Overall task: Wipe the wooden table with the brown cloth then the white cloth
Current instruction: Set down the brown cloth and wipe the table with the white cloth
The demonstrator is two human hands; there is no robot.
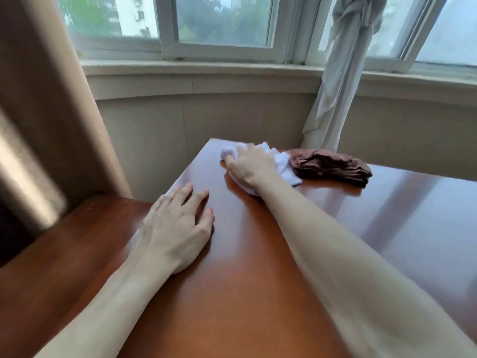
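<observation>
Head view, far corner: right hand point(251, 165) reaching out over the wooden table point(258, 254), pressing on the white cloth point(282, 165), palm down. Fingers bunched over the cloth; whether merely pressing or curled around a fold, not clear from here. White cloth crumpled beneath the hand, spilling out on both sides, sitting near the far left corner of the tabletop.

Just to the right: brown cloth point(333, 165), loosely folded, lying at the far edge of the table, touching or almost touching the white cloth. No hand on it.

Nearer and left: left hand point(178, 228) flat on the tabletop by its left edge, fingers spread, holding nothing, seemingly bracing.

Beyond the table: window point(219, 21) with a sill, a tan curtain point(44, 112) on the left, a knotted pale curtain point(343, 73) hanging behind the brown cloth. Lower wooden surface point(64, 241) beside the table on the left.

Step in hand, judging by the brown cloth set aside: second pass, with the white cloth. Most of the glossy top near the camera apparently not yet covered by this pass, though no way to be sure from the sheen alone.

Next move, likely: drawing the white cloth back toward the body in long strokes under steady downward pressure, keeping clear of the brown cloth to avoid dragging it, shifting the left hand off any patch to be wiped.
</observation>
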